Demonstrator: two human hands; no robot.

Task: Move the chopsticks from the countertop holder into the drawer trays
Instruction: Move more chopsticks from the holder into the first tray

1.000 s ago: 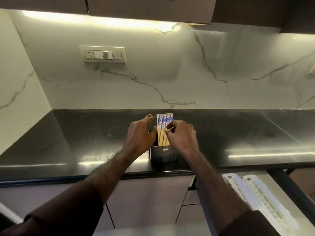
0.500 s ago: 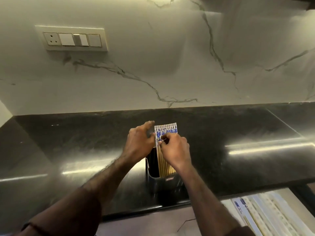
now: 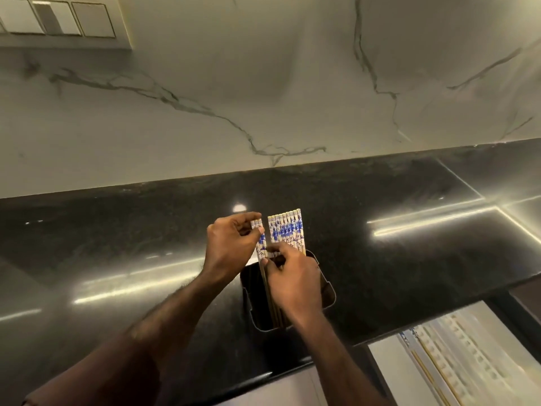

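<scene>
A dark rectangular holder (image 3: 251, 297) stands near the front edge of the black countertop (image 3: 117, 244). Several chopsticks (image 3: 288, 230) with blue-and-white patterned tops and wooden shafts stand upright in it. My left hand (image 3: 231, 244) pinches the tops of a few chopsticks (image 3: 260, 243), which are split off to the left of the row. My right hand (image 3: 295, 282) grips chopstick shafts just above the holder's mouth. At the lower right, white drawer trays (image 3: 456, 364) lie in an open drawer, with a chopstick (image 3: 424, 370) lying in them.
A marble backsplash (image 3: 263, 98) rises behind the counter, with a switch plate (image 3: 58, 22) at the upper left. The open drawer's dark frame (image 3: 506, 315) juts out below the counter edge on the right.
The view has tilted down and come closer. A few chopsticks have separated to the left of the row, held by my left hand. My right hand has slid lower onto the shafts.
</scene>
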